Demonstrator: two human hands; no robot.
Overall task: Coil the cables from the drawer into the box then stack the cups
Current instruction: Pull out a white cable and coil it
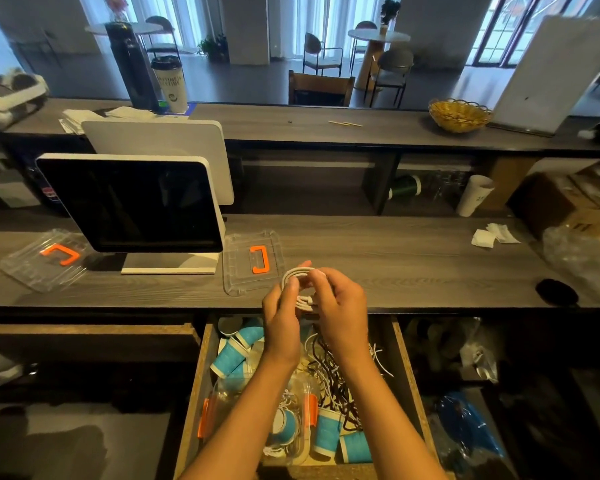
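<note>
**Clerk:** Item one, the cable in work; where does it sit?

**Me:** White cable [300, 273], folded into a flat oval of several loops; held above the counter [413, 268] edge, between my two hands; my left hand [281, 306] curls round the left bend of the coil, my right hand [340, 299] pinches the loose plug ends near the middle; neither hand is free.

**Clerk:** Its long axis?

**Me:** Roughly left to right across me; the loops arch away from me, the plug ends point back toward my body.

**Clerk:** Item two, the destination?

**Me:** Clear box [257, 420] with orange clips, in the open drawer [196, 393], directly below and nearer to me than the coil; it lies under my left forearm, so I judge the left hand the nearer carrier; the move is down and toward me.

**Clerk:** Remaining stock?

**Me:** Tangled black and white cables [333, 372] in the drawer, right of the box; blue cups [234, 355] lying loose, unstacked; two clear lids [253, 261] on the counter; coiling is, by my reckoning, well short of done.
</note>
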